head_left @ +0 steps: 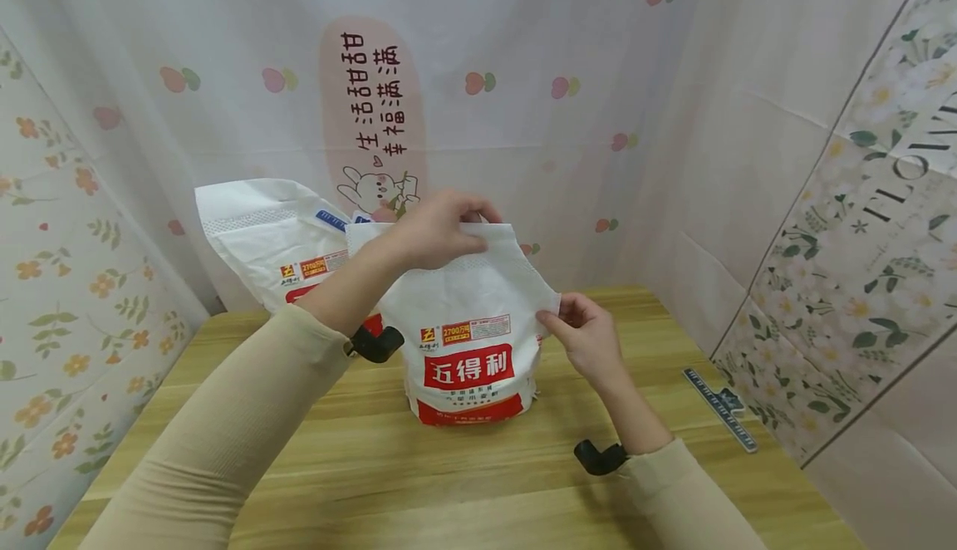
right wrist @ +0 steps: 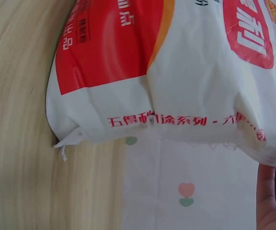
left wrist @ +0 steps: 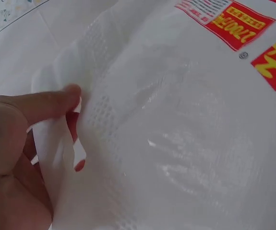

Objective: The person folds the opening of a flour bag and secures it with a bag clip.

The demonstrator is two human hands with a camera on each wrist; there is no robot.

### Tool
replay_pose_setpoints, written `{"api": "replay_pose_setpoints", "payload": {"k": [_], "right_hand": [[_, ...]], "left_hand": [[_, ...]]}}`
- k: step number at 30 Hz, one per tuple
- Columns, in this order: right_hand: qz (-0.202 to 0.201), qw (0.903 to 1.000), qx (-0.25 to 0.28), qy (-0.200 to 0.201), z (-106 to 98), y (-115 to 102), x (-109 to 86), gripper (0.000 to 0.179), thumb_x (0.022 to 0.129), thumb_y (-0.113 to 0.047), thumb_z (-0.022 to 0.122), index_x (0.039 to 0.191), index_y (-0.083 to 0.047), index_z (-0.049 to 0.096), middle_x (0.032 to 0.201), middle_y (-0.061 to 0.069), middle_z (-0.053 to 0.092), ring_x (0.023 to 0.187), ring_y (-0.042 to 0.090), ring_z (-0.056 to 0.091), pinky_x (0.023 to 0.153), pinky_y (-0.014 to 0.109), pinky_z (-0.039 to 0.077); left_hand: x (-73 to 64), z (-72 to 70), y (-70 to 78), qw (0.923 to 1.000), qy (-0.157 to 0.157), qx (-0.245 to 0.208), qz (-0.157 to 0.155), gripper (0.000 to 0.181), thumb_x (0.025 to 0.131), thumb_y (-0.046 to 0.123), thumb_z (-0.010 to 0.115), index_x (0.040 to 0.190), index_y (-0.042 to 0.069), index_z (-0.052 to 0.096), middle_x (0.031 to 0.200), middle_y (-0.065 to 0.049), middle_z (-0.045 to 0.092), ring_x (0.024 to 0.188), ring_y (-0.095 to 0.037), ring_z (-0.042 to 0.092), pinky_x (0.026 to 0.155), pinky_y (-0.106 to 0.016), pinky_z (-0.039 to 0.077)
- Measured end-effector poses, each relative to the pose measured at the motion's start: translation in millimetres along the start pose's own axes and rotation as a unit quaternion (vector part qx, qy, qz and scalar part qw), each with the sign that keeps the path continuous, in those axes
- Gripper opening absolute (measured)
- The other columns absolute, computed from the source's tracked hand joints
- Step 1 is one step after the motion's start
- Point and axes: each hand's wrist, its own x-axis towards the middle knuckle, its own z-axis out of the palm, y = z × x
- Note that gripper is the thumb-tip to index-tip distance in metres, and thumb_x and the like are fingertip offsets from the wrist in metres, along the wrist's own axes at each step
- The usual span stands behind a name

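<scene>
a white flour-type bag (head_left: 467,297) with red panels stands upright on the wood-grain bench (head_left: 449,483), near the middle, its printed front turned to the person. the left-hand grip (head_left: 446,230) reaches across to the bag's top edge and is clamped on it: the left wrist view has the thumb (left wrist: 71,93) lying over the near side, with fingers behind, and reddish fingertips showing through a slot in the bag's top strip. lower down on the other side, the right-hand grip (head_left: 586,332) pinches the bag's right edge between thumb and fingers, so the white top spreads out between the 2 hands. "2700万吨" is printed above the big red name panel. seen from the right wrist, a loose white thread (right wrist: 64,153) sticks out at a bottom corner.

behind it and to the left is another white bag (head_left: 254,238) with similar print, its lower part hidden. both arms wear beige sleeves (head_left: 224,425), and a black curved piece (head_left: 379,344) sits at each wrist. over at the bench's right side lies a grey-blue strip (head_left: 719,410) with pale marks. a pale curtain (head_left: 523,2) with small fruit prints and a rabbit drawing (head_left: 374,189) hangs at the back.
</scene>
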Motion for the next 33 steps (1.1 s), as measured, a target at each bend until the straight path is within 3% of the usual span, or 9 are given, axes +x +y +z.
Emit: {"api": "replay_pose_setpoints", "payload": {"k": [6, 10, 14, 17, 25, 29, 33], "right_hand": [[-0.025, 0.9978, 0.053, -0.031, -8, 6, -1.5, 0.028, 0.104, -0.014, 0.077, 0.127, 0.000, 0.069, 0.114, 0.005, 0.072, 0.101, 0.015, 0.068, 0.090, 0.021, 0.061], [-0.046, 0.9937, 0.085, -0.057, -15, 8, -3.5, 0.028, 0.109, -0.014, 0.068, 0.128, 0.006, 0.067, 0.114, -0.006, 0.074, 0.105, 0.013, 0.071, 0.099, 0.023, 0.059], [-0.054, 0.9912, 0.095, -0.075, -16, 9, -4.6, 0.035, 0.115, -0.021, 0.057, 0.124, 0.011, 0.069, 0.116, -0.011, 0.077, 0.112, 0.010, 0.073, 0.104, 0.027, 0.059], [-0.053, 0.9916, 0.085, -0.083, -14, 9, -5.0, 0.036, 0.116, -0.023, 0.055, 0.121, 0.010, 0.071, 0.118, -0.012, 0.077, 0.116, 0.008, 0.071, 0.104, 0.027, 0.059], [-0.039, 0.9911, 0.082, -0.097, -9, 9, -5.8, 0.023, 0.107, -0.015, 0.073, 0.121, 0.003, 0.072, 0.117, -0.002, 0.074, 0.106, 0.013, 0.071, 0.099, 0.023, 0.061], [-0.032, 0.9911, 0.077, -0.103, -8, 7, -6.1, 0.025, 0.104, -0.015, 0.076, 0.123, 0.001, 0.074, 0.118, -0.002, 0.074, 0.106, 0.014, 0.072, 0.097, 0.026, 0.063], [-0.030, 0.9913, 0.070, -0.108, -6, 9, -5.4, 0.025, 0.103, -0.015, 0.078, 0.124, -0.002, 0.075, 0.121, 0.003, 0.075, 0.105, 0.016, 0.072, 0.094, 0.029, 0.065]], "left_hand": [[-3.4, -7.4, -1.3, 0.9982, -0.033, -0.030, 0.040, 0.023, 0.101, 0.013, 0.078, 0.124, 0.014, 0.080, 0.120, -0.006, 0.080, 0.109, -0.024, 0.073, 0.097, -0.041, 0.064], [-5.3, -11.4, 0.8, 0.9966, -0.048, -0.024, 0.062, 0.012, 0.100, 0.028, 0.082, 0.108, 0.020, 0.085, 0.109, 0.000, 0.079, 0.107, -0.020, 0.070, 0.096, -0.040, 0.062], [-5.3, -9.4, 3.1, 0.9963, -0.048, 0.012, 0.070, 0.025, 0.103, 0.040, 0.078, 0.091, 0.020, 0.086, 0.105, 0.000, 0.076, 0.105, -0.020, 0.065, 0.090, -0.039, 0.059], [-6.3, -6.2, 4.5, 0.9959, -0.048, 0.043, 0.064, 0.027, 0.103, 0.038, 0.079, 0.086, 0.018, 0.085, 0.105, -0.002, 0.075, 0.104, -0.021, 0.064, 0.086, -0.035, 0.061], [-10.7, -0.8, 3.3, 0.9886, -0.040, 0.132, 0.061, 0.015, 0.095, 0.032, 0.087, 0.094, 0.018, 0.083, 0.115, -0.002, 0.074, 0.108, -0.024, 0.064, 0.088, -0.034, 0.064], [-13.7, 1.3, -3.0, 0.9813, -0.029, 0.168, 0.089, 0.014, 0.093, 0.032, 0.089, 0.099, 0.021, 0.083, 0.115, 0.000, 0.076, 0.112, -0.024, 0.064, 0.107, -0.044, 0.055], [-17.3, 2.2, -11.0, 0.9758, -0.028, 0.188, 0.108, 0.017, 0.093, 0.031, 0.090, 0.104, 0.022, 0.081, 0.113, 0.001, 0.078, 0.115, -0.024, 0.065, 0.126, -0.058, 0.036]]}}
